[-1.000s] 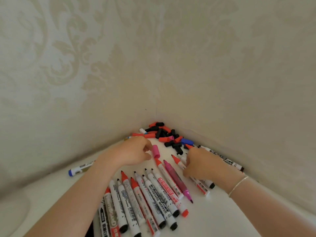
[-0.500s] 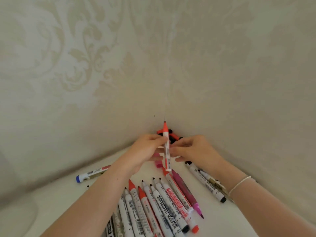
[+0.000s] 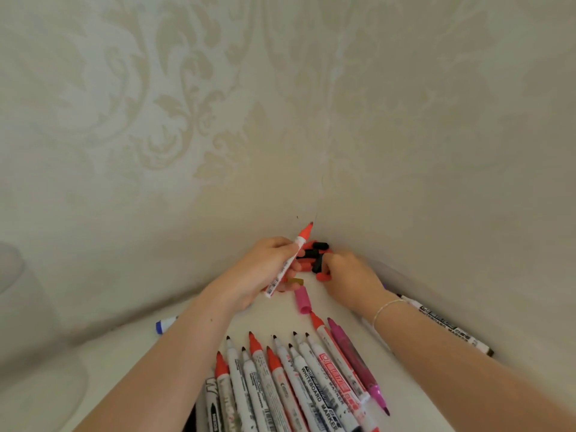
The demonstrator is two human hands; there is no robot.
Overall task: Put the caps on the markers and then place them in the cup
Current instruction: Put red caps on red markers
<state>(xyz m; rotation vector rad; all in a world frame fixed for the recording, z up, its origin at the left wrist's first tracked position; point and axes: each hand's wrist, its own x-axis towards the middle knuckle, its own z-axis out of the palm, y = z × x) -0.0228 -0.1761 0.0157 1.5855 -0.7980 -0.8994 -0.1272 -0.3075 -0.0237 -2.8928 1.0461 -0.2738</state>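
Red marker [image 3: 288,261], uncapped, sits in our left hand [image 3: 261,272], fingers curled round the white barrel mid-length; we hold it above the white tabletop [image 3: 124,347], near the wall corner. Long axis runs diagonal: red tip points up and right toward the corner, butt end down-left over the palm. Our right hand [image 3: 349,275] is down in the pile of loose caps [image 3: 314,255] (red and black) at the corner, fingers bent into the pile, touching caps; whether they actually pinch one we cannot tell, knuckles block it. Pink cap [image 3: 302,299] lies just below the pile, between both hands. Row of uncapped markers [image 3: 290,378] lies side by side near us, tips pointing away toward the corner, a magenta marker [image 3: 355,357] at its right edge. Blue-capped marker [image 3: 163,324] lies left, partly behind our left forearm. Another marker [image 3: 448,325] lies along the right wall. Thin bracelet [image 3: 386,308] on right wrist.
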